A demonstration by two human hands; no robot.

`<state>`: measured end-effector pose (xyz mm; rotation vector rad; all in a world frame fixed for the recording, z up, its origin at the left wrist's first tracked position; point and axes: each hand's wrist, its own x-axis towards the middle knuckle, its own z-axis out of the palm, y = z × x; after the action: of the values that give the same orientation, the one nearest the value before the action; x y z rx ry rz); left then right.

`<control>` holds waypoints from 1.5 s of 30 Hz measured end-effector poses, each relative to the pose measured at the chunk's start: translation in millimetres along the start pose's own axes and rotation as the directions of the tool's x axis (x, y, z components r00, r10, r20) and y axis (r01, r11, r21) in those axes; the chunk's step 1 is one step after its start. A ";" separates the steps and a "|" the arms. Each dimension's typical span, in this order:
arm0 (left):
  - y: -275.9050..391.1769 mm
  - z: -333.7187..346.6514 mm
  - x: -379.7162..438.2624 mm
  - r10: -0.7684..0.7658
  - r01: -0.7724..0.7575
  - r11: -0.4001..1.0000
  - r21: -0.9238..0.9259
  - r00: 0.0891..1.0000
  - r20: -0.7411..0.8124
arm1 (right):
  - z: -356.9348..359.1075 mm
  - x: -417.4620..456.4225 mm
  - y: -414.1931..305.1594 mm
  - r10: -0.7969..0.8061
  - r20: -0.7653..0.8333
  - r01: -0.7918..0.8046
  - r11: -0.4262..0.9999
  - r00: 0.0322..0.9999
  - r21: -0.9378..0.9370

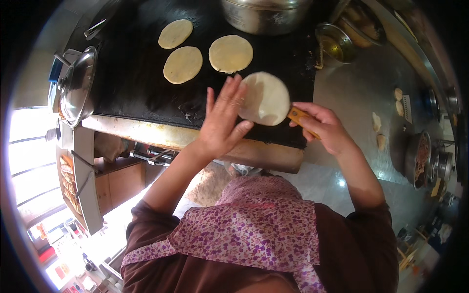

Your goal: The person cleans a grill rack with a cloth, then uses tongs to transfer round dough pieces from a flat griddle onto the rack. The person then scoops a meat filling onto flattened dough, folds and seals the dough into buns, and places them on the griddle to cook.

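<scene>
My right hand (322, 126) grips the wooden handle (302, 121) of a flat tool, probably a spatula. Its blade is hidden, and a pale round flatbread (269, 99) lies at the handle's end, above the front of a black griddle (128, 91). My left hand (223, 117) is spread over the flatbread's left edge, fingers apart. Whether the fingertips touch the dough cannot be told. Farther back on the griddle lie three more flatbreads: one (231, 54) just beyond my left fingertips, another (183, 65) to its left, and a third (175, 34) behind that.
A large metal pot (267, 16) stands at the griddle's back. At its left edge rests a domed metal lid (77, 86). The steel counter (340, 95) on the right holds a bowl of oil (335, 45), small dough pieces (376, 122) and a bowl of dark filling (421, 159).
</scene>
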<state>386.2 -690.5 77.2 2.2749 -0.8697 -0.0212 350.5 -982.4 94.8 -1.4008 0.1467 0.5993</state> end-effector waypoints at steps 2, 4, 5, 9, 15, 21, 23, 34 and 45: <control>8.4 -16.5 7.6 0.047 -0.051 0.998 -0.020 0.984 -0.171 | -5.6 -6.5 -9.8 -0.239 -0.090 0.218 0.956 0.967 -0.197; 18.2 -20.8 13.5 0.032 -0.060 0.994 -0.088 0.954 -0.297 | -11.1 -3.4 -13.4 -0.580 -0.117 0.420 0.700 0.806 -0.578; 21.7 -18.5 13.8 0.030 -0.056 0.995 -0.082 0.958 -0.284 | -17.9 2.2 -14.4 -0.664 -0.035 0.394 0.485 0.747 -0.780; 31.1 -5.7 11.0 0.057 -0.062 0.998 -0.019 0.977 -0.203 | -42.5 22.8 4.4 -0.765 -0.001 0.405 0.343 0.644 -0.848; 32.2 22.6 43.1 0.088 -0.107 0.992 -0.068 0.967 -0.237 | -67.1 -34.6 49.4 -0.565 -0.452 0.460 0.825 0.690 -0.329; -1.7 87.2 124.8 0.345 -0.228 0.900 0.371 0.894 -0.286 | -108.3 -95.7 106.3 -0.285 -0.658 0.280 0.953 0.697 -0.116; -21.5 98.7 135.3 0.266 -0.149 0.868 0.474 0.945 -0.190 | -113.3 -108.6 126.2 -0.287 -0.645 0.300 0.949 0.708 -0.093; 86.5 76.9 162.8 0.340 -0.252 0.869 0.426 0.930 -0.142 | -98.9 -233.7 165.8 -0.080 -0.765 0.098 0.995 0.638 -0.023; 233.7 181.4 191.0 0.407 -0.368 0.905 -0.213 0.895 0.182 | -262.7 -303.1 161.2 -0.116 -0.902 0.148 0.987 0.415 -0.059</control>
<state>353.7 -1038.1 123.6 1.9236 -1.3765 -0.1690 83.3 -1317.3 37.2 -1.5582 0.9174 -0.3907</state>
